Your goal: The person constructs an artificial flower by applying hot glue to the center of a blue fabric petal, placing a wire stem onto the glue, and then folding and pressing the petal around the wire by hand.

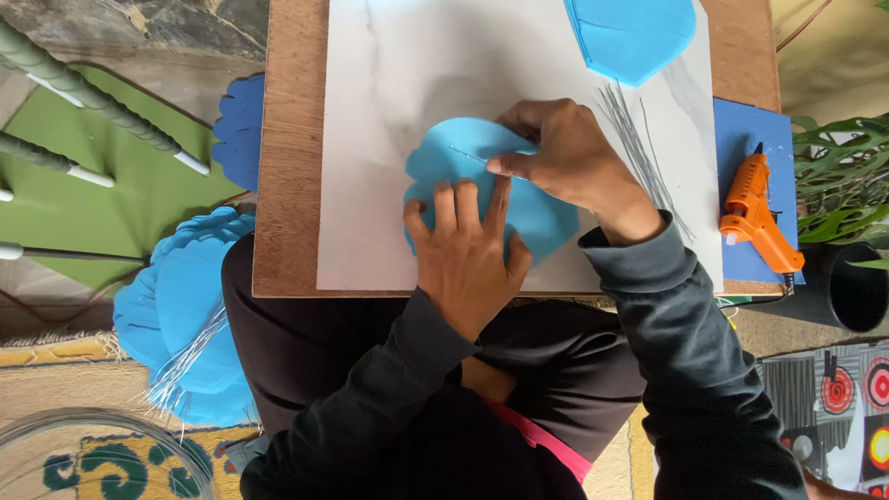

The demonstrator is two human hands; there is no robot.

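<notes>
Low wooden table (289,185), topped by a white marbled sheet (389,111). On the sheet: one blue foam petal (546,222), scalloped at its left edge, with a thin wire (468,155) lying along its middle. Left hand (468,255) flat on the petal, fingers spread. Right hand (565,153) at the petal's upper edge, fingertips pinched on the wire. Second blue foam piece (630,32) at the sheet's top edge. Bundle of thin wires (639,148) just beside the right wrist. Orange glue gun (755,213) on a blue sheet (741,130) at the table's right end. Stack of blue petals (181,315) with wires on the floor, left. Green-wrapped stems (88,93) on green sheet, upper left.
</notes>
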